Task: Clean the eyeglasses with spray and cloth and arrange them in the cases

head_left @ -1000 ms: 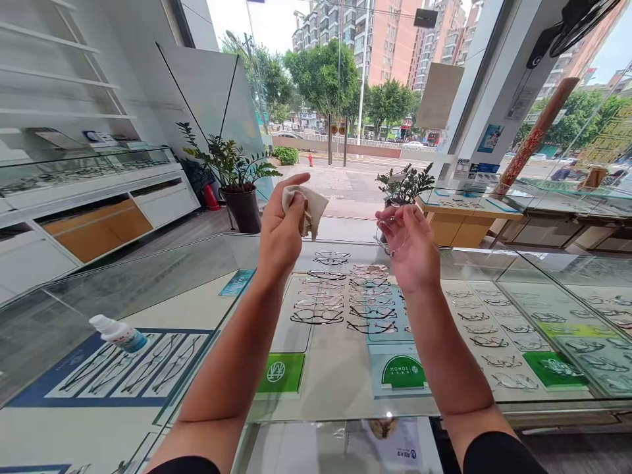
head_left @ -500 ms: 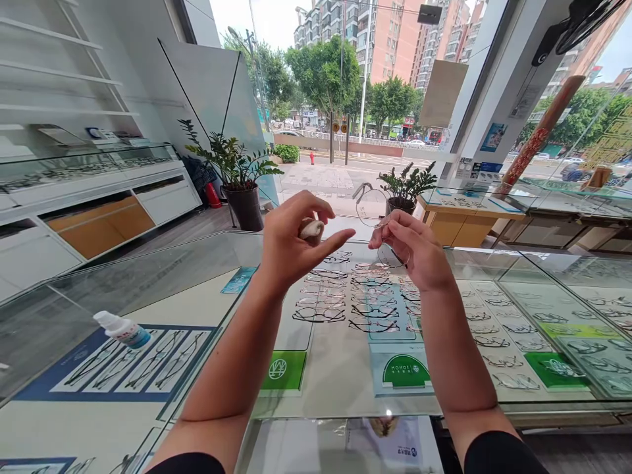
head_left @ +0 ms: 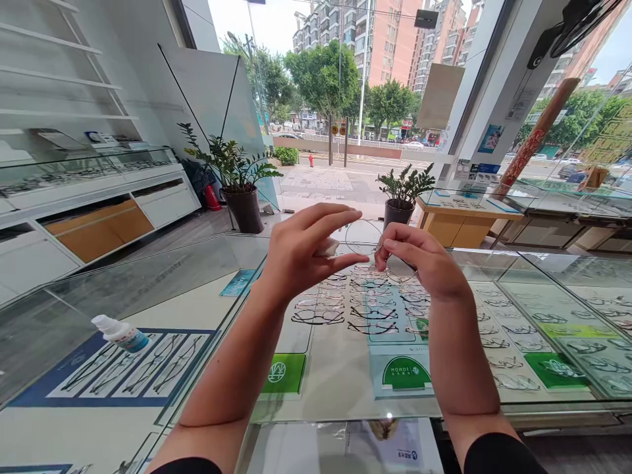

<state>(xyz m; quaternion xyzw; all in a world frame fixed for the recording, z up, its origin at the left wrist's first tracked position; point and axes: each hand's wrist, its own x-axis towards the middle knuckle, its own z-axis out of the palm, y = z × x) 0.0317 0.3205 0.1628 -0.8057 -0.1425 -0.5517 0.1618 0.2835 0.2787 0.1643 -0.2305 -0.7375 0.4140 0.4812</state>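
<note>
A pair of thin round glasses (head_left: 364, 237) is held up above the glass counter, its bridge pinched between the thumb and fingers of my right hand (head_left: 419, 253). Just left of it, my left hand (head_left: 306, 253) has thumb and index finger stretched out on either side of the near lens. A pale cloth (head_left: 326, 247) is tucked in the palm of my left hand under the other fingers. Below both hands, rows of spectacle frames (head_left: 374, 311) lie inside the counter.
A white and blue bottle (head_left: 121, 334) lies on the counter at the left. The glass counter (head_left: 336, 408) spans the front, with a green sign (head_left: 406, 372) inside. Potted plants (head_left: 244, 207) stand beyond it, near the shop window.
My left hand has moved right, its fingers straightening toward the glasses. My right hand has lowered slightly and turned the glasses, so the left lens sits lower.
</note>
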